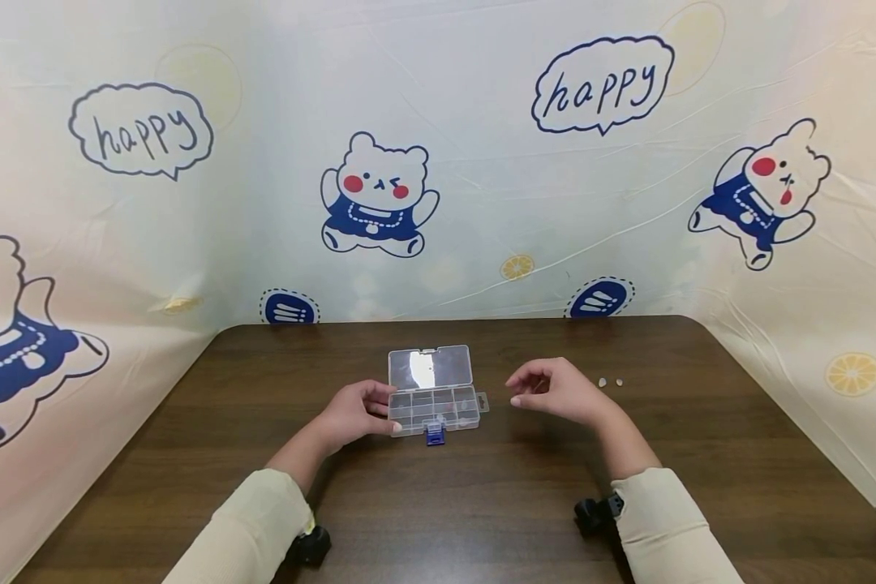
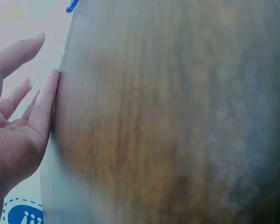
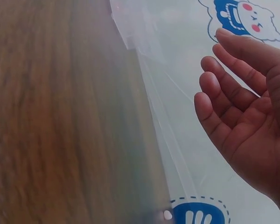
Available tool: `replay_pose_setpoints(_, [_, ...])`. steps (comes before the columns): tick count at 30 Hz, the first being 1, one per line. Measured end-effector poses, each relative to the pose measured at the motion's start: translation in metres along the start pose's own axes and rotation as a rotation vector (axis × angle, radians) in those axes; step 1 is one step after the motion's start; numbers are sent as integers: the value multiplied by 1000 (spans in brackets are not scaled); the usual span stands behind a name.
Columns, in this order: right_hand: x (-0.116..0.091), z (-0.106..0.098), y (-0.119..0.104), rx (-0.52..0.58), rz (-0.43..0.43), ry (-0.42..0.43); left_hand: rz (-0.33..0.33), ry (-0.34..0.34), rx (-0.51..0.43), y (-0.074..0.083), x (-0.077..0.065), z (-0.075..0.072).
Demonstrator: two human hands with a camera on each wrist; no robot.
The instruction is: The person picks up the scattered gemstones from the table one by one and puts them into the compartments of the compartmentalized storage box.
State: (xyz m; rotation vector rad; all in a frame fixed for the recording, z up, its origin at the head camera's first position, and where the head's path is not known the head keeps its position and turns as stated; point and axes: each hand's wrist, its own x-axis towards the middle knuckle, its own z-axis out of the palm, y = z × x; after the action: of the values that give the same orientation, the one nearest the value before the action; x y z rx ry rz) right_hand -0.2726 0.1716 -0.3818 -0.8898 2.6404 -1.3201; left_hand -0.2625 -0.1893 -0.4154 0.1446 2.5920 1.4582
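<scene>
A clear plastic compartment box [image 1: 418, 412] lies on the table with its lid [image 1: 445, 369] folded up and back. A blue latch [image 1: 435, 433] hangs at its front. My left hand [image 1: 352, 415] holds the box's left end, thumb at the front corner and fingers toward the rear one. To the right of the box, my right hand [image 1: 558, 391] hovers with loosely bent fingers; in the right wrist view nothing sits between its fingers [image 3: 210, 84]. Behind the right wrist lie two small whitish pieces [image 1: 602, 382], too tiny to make out.
The brown wooden table [image 1: 482, 503] has rounded far corners. A printed cloth [image 1: 482, 203] with bears hangs behind it and along both sides. A clear hanging tab [image 1: 483, 402] sticks out from the box's right end.
</scene>
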Motion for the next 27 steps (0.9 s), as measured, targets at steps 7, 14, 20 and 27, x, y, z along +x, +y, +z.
replay_pose_setpoints(7, [-5,-5,2,15,20,35,-1,1,-5,0,-2,0])
replay_pose_setpoints(14, [-10,-11,6,17,29,57,-2,0,-2,1,-1,-1])
replay_pose_setpoints(20, [-14,-15,11,35,36,77,6,-3,-1,2,-3,-1])
replay_pose_setpoints(27, [-17,-21,17,65,68,101,-1,-1,3,0,-2,-1])
